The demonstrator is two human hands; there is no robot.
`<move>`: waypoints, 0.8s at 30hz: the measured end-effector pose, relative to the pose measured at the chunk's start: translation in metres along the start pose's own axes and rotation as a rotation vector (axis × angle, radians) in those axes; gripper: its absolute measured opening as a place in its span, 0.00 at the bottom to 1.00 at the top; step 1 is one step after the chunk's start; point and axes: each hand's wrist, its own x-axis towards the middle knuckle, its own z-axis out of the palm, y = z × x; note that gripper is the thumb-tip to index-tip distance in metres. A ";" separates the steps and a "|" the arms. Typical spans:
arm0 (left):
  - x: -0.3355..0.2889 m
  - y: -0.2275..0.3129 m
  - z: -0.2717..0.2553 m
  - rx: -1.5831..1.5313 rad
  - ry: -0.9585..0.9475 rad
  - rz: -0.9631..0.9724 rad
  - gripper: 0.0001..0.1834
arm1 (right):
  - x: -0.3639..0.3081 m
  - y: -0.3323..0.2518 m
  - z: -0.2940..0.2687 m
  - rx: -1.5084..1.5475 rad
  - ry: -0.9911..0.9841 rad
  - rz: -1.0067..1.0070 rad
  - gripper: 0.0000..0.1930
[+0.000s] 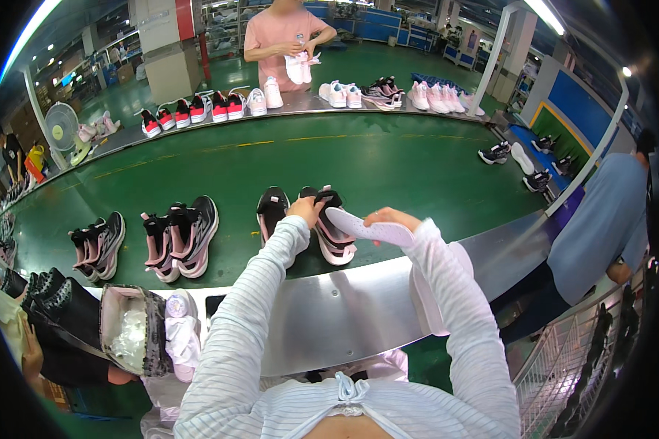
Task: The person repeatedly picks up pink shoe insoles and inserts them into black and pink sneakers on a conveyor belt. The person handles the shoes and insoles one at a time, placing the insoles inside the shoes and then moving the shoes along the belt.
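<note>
L hand (305,210) grips black-pink shoe (337,246) near its opening; R hand (393,218) grasps white insole (372,230), at 3 o'clock of this shoe. Approx. 9 o'clock: similar shoe (273,202), partly blocked by L sleeve (252,307), then nearer pair (194,245), farther pair (108,245). Metal ledge (315,314): 6 o'clock.

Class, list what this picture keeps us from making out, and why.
All in the head view:
1. Depths of the shoe: blocked by the left hand and insole.
2. Full outline of the pale stack: partly behind the right sleeve.
3. Dark flat thing: partly behind the left sleeve.
4. Yellow-clad person: cut off by the dark rim.
</note>
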 end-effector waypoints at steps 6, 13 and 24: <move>-0.001 -0.018 0.005 -0.036 0.029 0.128 0.22 | 0.088 0.028 0.018 -0.746 -0.096 0.218 0.15; -0.012 -0.027 -0.012 -0.024 0.002 0.059 0.22 | 0.158 0.064 0.084 -0.870 0.194 0.563 0.19; -0.015 -0.032 -0.010 -0.030 0.013 0.034 0.22 | 0.171 0.065 0.094 -0.664 0.272 0.646 0.18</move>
